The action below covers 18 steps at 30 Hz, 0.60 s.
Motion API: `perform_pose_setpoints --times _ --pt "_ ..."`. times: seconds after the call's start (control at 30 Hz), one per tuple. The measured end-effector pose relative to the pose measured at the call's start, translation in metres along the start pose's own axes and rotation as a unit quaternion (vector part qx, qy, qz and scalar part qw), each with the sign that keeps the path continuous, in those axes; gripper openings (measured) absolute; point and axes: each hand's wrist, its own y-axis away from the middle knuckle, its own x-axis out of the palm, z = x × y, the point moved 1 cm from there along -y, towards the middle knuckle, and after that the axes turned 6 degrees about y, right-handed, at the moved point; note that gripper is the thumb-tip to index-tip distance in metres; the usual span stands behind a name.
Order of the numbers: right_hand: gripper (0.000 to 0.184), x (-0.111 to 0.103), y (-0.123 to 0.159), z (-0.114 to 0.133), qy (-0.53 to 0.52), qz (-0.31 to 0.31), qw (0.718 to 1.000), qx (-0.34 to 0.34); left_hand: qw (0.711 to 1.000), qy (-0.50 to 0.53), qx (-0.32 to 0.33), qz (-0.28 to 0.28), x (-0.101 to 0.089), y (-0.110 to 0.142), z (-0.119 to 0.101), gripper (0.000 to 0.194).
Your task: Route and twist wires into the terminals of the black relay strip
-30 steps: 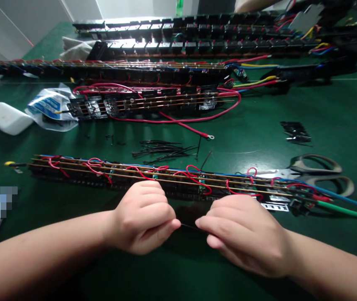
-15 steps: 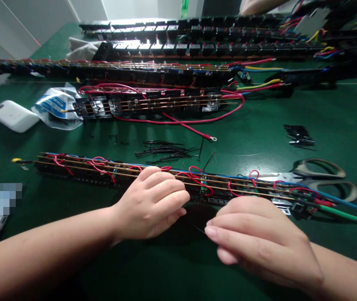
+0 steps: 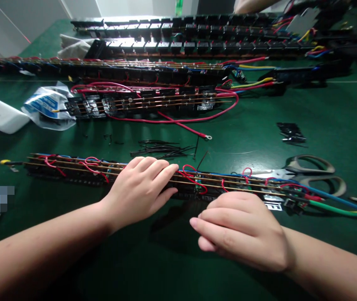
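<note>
Nearest of all, a long relay strip (image 3: 81,171) with copper bars and red wire loops lies across the green mat (image 3: 322,121). Left hand (image 3: 140,190) rests flat on the strip's middle, fingers spread. Right hand (image 3: 244,228) sits just before the strip, fingers curled; any grasp can't be made out. Scissors (image 3: 312,173) lie behind the strip's right end; loose black ties (image 3: 162,148) just behind its middle.

1. The near wired strip (image 3: 72,169) lies crosswise on the counter (image 3: 338,121), the left hand (image 3: 140,190) resting on its middle.
2. The right hand (image 3: 241,230) sits in front of it, to the right.
3. Scissors (image 3: 316,173) lie at its right end.
4. Loose cable ties (image 3: 162,148) lie just behind it.
5. More strips (image 3: 153,102) lie further back, with a plastic bag (image 3: 46,106) to their left.
</note>
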Motion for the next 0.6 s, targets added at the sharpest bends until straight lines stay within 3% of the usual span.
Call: perform_pose_setpoints --times 0.2,0.37,0.47,0.6 --pt "0.012 0.0 -0.001 -0.003 0.005 0.002 1.0 0.031 0.997 -0.037 -0.067 0.02 -0.003 0.001 0.002 0.029" --pt "0.012 -0.001 0.001 -0.005 0.006 -0.022 0.997 0.074 0.994 -0.021 -0.089 -0.056 -0.004 0.005 0.006 0.04" --pt "0.011 0.001 0.004 -0.006 0.013 -0.04 0.994 0.099 0.992 0.02 -0.025 -0.121 -0.006 0.008 0.005 0.049" --pt "0.009 0.003 0.004 -0.007 0.008 -0.051 0.991 0.12 0.982 0.074 0.08 -0.152 -0.008 0.006 -0.004 0.029"
